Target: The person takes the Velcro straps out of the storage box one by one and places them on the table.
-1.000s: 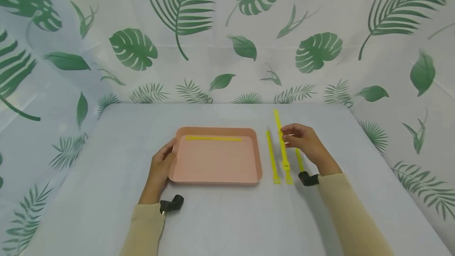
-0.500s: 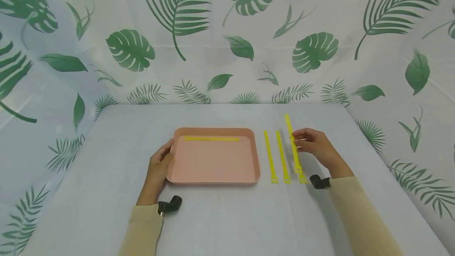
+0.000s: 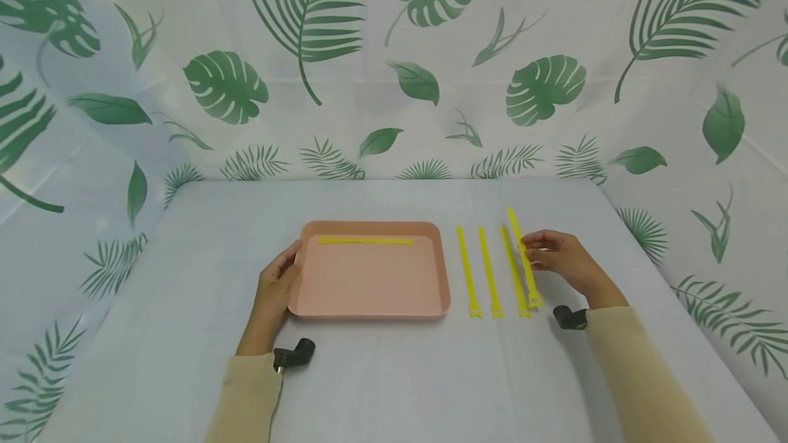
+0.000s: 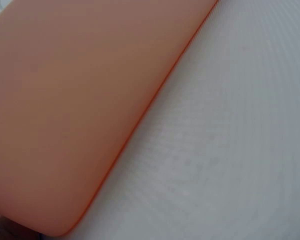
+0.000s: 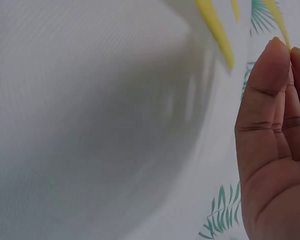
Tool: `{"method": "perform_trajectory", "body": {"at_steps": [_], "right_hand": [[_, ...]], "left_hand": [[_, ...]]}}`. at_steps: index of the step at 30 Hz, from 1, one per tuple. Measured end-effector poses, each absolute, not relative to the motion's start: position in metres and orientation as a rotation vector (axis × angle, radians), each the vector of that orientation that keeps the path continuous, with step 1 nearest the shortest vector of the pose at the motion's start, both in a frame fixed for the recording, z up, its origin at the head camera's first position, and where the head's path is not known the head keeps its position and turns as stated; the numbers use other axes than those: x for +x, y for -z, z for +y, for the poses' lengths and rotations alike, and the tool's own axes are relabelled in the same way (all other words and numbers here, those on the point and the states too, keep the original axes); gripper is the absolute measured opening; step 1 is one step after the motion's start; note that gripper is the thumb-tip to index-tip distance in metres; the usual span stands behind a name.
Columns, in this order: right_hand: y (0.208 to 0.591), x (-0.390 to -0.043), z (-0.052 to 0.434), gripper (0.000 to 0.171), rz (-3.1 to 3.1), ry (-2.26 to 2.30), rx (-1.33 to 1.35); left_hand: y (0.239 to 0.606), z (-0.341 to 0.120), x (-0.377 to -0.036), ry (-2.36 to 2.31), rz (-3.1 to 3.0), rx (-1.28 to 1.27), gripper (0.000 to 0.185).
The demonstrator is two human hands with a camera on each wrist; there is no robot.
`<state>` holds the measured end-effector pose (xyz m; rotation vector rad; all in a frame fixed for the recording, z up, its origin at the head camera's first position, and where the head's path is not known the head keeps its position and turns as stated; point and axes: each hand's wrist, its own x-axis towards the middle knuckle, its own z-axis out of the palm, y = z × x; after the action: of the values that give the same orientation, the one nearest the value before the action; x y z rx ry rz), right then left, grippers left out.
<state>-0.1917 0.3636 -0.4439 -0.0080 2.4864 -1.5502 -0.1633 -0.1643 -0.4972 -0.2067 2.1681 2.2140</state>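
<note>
In the head view my right hand (image 3: 569, 262) pinches a yellow cable strap (image 3: 526, 266) with a slotted end, between thumb and fingertips. Its slotted end points toward me, close over the table. Just left of it lie three matching straps: a near one (image 3: 513, 269), a middle one (image 3: 489, 269) and a far-left one (image 3: 466, 269), side by side. My left hand (image 3: 273, 292) grips the left edge of a pink tray (image 3: 369, 286), thumb at the rim. Another yellow strap (image 3: 366, 241) lies crosswise along the tray's back. The right wrist view shows the thumb (image 5: 270, 67) against the held strap (image 5: 278, 17).
A white cloth (image 3: 394, 381) covers the table. Behind and beside it hangs a white backdrop (image 3: 363, 108) printed with green leaves. A small black wrist camera (image 3: 295, 354) sits on the left wrist, another black camera (image 3: 569, 318) on the right.
My right hand has carried the held strap rightward past the third loose strap, which now shows fully, and a little lower. The left hand and tray stay in place.
</note>
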Motion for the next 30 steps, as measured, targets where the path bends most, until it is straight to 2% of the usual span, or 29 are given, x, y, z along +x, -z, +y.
{"method": "perform_trajectory", "body": {"at_steps": [12,30], "right_hand": [[0.4466,-0.1905,0.3701,0.037,2.528,1.354,0.206],[0.4491,-0.192,0.3647,0.03,2.61,1.175,0.26]], "left_hand": [[0.4968,-0.1647,-0.1649,-2.206,2.169,-0.23,0.053],[0.4975,-0.1649,-0.1673,-2.171,2.185,-0.269,0.052]]}}
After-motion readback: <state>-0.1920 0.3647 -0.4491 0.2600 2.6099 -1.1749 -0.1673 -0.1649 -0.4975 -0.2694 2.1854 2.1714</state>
